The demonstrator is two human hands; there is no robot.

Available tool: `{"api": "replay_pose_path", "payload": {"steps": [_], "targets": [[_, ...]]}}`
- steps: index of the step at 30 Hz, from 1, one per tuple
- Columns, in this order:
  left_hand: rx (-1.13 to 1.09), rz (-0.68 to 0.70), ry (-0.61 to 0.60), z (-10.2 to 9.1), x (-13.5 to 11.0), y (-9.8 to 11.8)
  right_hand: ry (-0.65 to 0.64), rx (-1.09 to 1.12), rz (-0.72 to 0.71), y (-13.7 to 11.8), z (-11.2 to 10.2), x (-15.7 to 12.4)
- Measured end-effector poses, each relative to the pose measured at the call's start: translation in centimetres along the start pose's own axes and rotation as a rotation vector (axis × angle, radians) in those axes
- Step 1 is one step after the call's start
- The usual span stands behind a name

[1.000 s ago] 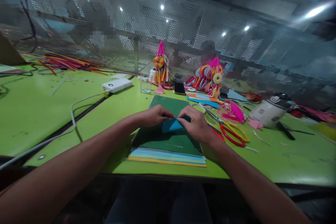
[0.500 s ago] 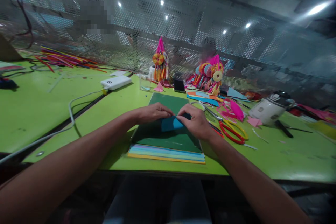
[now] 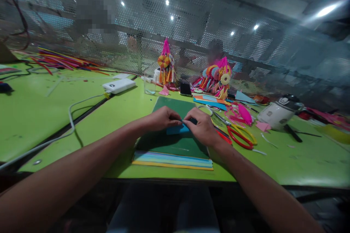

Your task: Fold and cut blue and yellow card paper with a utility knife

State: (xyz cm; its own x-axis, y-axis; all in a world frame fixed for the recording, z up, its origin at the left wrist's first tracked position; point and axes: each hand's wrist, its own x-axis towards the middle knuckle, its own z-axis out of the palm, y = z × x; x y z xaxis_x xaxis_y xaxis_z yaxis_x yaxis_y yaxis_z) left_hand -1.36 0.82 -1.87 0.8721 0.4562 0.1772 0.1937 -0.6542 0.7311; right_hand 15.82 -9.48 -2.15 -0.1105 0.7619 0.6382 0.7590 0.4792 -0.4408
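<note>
A small piece of blue paper (image 3: pixel 177 130) is pinched at its upper edge between the fingertips of both hands. My left hand (image 3: pixel 163 118) grips it from the left with thumb and fingers together. From the right, my right hand (image 3: pixel 200 123) pinches the same edge, its fingertips almost meeting the left ones. Beneath lies a dark green board (image 3: pixel 166 146), flat on the table. Sheets of coloured paper (image 3: pixel 169 160), blue, pale and yellow, stick out from under its near edge. The fingers cover the paper's upper part.
Scissors with red and yellow handles (image 3: pixel 240 138) lie right of the board, near a white ring (image 3: pixel 205 109). Behind are a phone (image 3: pixel 185 89), a clear cup (image 3: pixel 150 85) and tasselled paper ornaments (image 3: pixel 165 66). A white power bank (image 3: pixel 119 85) with a cable lies left; a white kettle-like container (image 3: pixel 279 113) stands right.
Less of the blue paper shows below the fingers now. The left hand's fingers have curled closer around its edge, while both hands stay in nearly the same place. The view has shifted slightly.
</note>
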Motion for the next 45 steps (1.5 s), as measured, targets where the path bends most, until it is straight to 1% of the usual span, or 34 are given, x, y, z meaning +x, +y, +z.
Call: {"api": "replay_pose_path", "payload": {"steps": [3, 9, 14, 19, 24, 28, 30, 33, 35, 39, 45], "targets": [[0.025, 0.002, 0.025, 0.0, -0.1, 0.2, 0.011, 0.014, 0.007, 0.1, 0.1, 0.0], [0.070, -0.008, 0.032, 0.0, -0.1, 0.2, 0.032, 0.044, 0.015, 0.2, 0.3, 0.0], [0.069, 0.005, 0.059, 0.2, 0.0, 0.2, 0.051, 0.060, 0.043, 0.2, 0.5, 0.0], [0.054, -0.002, 0.079, 0.5, 0.2, -0.1, 0.068, 0.074, 0.037, 0.8, 0.6, 0.1], [0.068, 0.028, 0.081, 0.5, 0.2, -0.3, 0.001, 0.144, 0.035, 1.1, -0.4, 0.7], [0.068, 0.013, 0.098, 0.4, 0.0, 0.2, -0.008, 0.180, 0.097, 1.2, -1.3, 1.1], [0.060, 0.004, 0.106, 0.2, -0.2, 0.5, -0.006, 0.214, 0.184, 1.2, -1.5, 1.2], [0.055, 0.022, 0.112, 0.1, -0.2, 0.5, -0.011, 0.344, 0.345, 1.3, -1.5, 1.3], [0.045, 0.041, 0.111, 0.1, -0.2, 0.3, -0.043, 0.417, 0.406, 1.3, -1.7, 1.3], [0.026, 0.030, 0.114, 0.1, -0.2, 0.1, -0.123, 0.383, 0.421, 1.3, -2.1, 1.4], [-0.018, -0.018, 0.128, 0.1, -0.3, 0.4, -0.093, 0.370, 0.367, 1.2, -2.2, 1.3]]}}
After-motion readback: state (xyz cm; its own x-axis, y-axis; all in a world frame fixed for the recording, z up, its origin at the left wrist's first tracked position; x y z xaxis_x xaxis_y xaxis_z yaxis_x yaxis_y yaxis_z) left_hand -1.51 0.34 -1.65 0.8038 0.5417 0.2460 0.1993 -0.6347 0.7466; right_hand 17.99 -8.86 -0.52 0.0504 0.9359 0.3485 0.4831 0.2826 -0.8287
